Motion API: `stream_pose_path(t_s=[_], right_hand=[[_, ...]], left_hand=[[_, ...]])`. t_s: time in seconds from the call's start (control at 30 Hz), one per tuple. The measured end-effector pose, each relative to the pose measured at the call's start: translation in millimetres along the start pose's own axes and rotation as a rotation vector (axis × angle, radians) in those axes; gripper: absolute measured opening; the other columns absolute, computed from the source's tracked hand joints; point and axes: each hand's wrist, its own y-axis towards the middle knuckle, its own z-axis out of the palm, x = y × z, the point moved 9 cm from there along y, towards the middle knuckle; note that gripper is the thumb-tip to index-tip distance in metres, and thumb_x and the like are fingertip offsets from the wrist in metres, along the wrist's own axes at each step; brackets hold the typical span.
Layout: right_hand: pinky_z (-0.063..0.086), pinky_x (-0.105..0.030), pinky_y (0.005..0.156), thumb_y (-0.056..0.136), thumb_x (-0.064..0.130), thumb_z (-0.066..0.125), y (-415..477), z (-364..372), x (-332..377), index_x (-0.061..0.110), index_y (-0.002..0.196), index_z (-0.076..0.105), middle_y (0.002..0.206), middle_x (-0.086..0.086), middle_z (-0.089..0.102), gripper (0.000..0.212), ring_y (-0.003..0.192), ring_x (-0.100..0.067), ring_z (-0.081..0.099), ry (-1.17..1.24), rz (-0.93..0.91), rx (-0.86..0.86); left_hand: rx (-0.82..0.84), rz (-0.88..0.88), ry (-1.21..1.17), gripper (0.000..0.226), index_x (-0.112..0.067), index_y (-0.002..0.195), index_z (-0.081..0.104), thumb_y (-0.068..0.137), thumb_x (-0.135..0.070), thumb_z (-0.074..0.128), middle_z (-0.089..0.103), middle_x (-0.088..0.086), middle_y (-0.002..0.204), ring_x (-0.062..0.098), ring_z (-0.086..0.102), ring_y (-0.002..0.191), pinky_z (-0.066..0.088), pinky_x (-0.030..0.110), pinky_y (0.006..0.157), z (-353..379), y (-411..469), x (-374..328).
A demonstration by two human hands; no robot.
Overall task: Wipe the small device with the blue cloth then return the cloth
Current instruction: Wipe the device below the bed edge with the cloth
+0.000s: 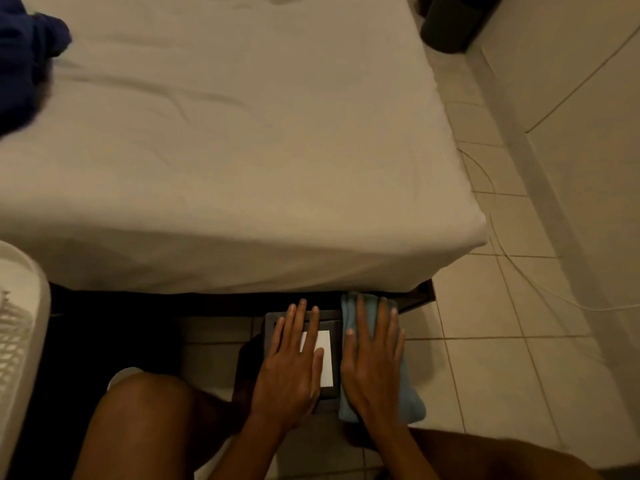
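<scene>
The small device [327, 358] is a flat dark-framed slab with a bright white screen, lying on the tiled floor just in front of the bed. My left hand [294, 362] rests flat on it with fingers spread, covering its left half. Right beside the device lies the light blue cloth [410, 400], folded into a long strip. My right hand [372, 358] presses flat on top of the cloth, fingers extended, so only the cloth's edges and ends show.
A bed [242, 150] with a beige sheet fills the upper view, its dark frame low behind the device. A white laundry basket [20, 323] stands at left, a dark bin [450, 22] at top right, and a white cable [512, 258] runs over the floor tiles.
</scene>
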Motion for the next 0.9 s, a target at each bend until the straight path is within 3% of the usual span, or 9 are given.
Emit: stream_pose_path(t_s=[0.17,0.3,0.43,0.6,0.73,0.8,0.9], right_hand=[[-0.001,-0.044,0.123,0.102,0.057,0.009,-30.5,3.0,-3.1,0.035,0.159,0.01,0.168,-0.002,0.0,0.061,0.155,-0.023,-0.002,0.023,-0.129,0.064],[0.001,-0.047,0.124,0.102,0.049,0.023,-7.0,-0.7,-0.1,0.036,0.159,0.005,0.169,0.0,-0.003,0.061,0.155,-0.022,-0.005,0.042,-0.009,0.019],[0.006,-0.042,0.12,0.103,0.058,0.012,-47.3,8.3,-2.7,0.037,0.159,0.005,0.168,0.0,-0.007,0.06,0.153,-0.027,0.007,0.011,-0.149,0.075],[-0.001,-0.047,0.124,0.103,0.05,0.014,-6.3,-0.9,2.2,0.036,0.159,0.004,0.168,-0.001,-0.006,0.059,0.155,-0.021,-0.009,-0.013,-0.015,0.038],[-0.01,-0.041,0.122,0.102,0.055,0.011,-49.8,5.7,-0.5,0.045,0.156,-0.003,0.166,0.01,-0.019,0.057,0.154,-0.018,-0.011,0.027,-0.171,0.178],[-0.006,-0.044,0.124,0.102,0.053,0.014,-35.0,1.4,-10.3,0.047,0.156,-0.002,0.165,0.012,-0.018,0.056,0.154,-0.015,-0.013,0.04,-0.15,0.179],[0.001,-0.048,0.125,0.103,0.049,0.02,-4.1,-8.0,0.9,0.04,0.158,0.004,0.168,0.002,-0.01,0.058,0.154,-0.019,-0.013,0.042,-0.027,0.08]], left_hand=[[0.004,-0.007,-0.014,0.062,-0.013,0.158,0.004,0.104,-0.041,0.018,-0.003,0.009,0.167,0.024,0.0,0.154,0.009,0.039,0.122,-0.6,-2.6,-1.1],[-0.017,0.008,-0.013,0.062,-0.013,0.158,0.004,0.104,-0.039,0.02,-0.002,0.01,0.167,0.023,-0.002,0.154,0.01,0.039,0.123,-1.6,-2.1,0.2],[0.001,0.002,-0.085,0.063,-0.016,0.158,0.002,0.104,-0.038,0.025,-0.006,0.006,0.167,0.022,-0.002,0.155,0.01,0.04,0.122,0.7,-4.5,-1.1],[-0.024,0.008,-0.013,0.062,-0.013,0.158,0.006,0.104,-0.036,0.027,-0.001,0.01,0.167,0.024,0.0,0.154,0.011,0.04,0.123,-1.8,0.3,-0.8],[-0.006,0.004,-0.042,0.062,-0.014,0.158,0.002,0.105,-0.037,0.022,-0.004,0.008,0.167,0.023,-0.004,0.154,0.012,0.041,0.122,-1.7,-2.5,-1.2],[-0.008,0.011,-0.034,0.061,-0.014,0.158,0.003,0.105,-0.038,0.02,-0.002,0.009,0.167,0.023,-0.002,0.154,0.012,0.041,0.122,-3.1,-2.3,-3.4],[-0.034,0.017,-0.009,0.061,-0.011,0.158,0.006,0.105,-0.035,0.025,0.003,0.011,0.166,0.024,0.0,0.154,0.013,0.042,0.124,-5.0,-0.2,-1.5]])
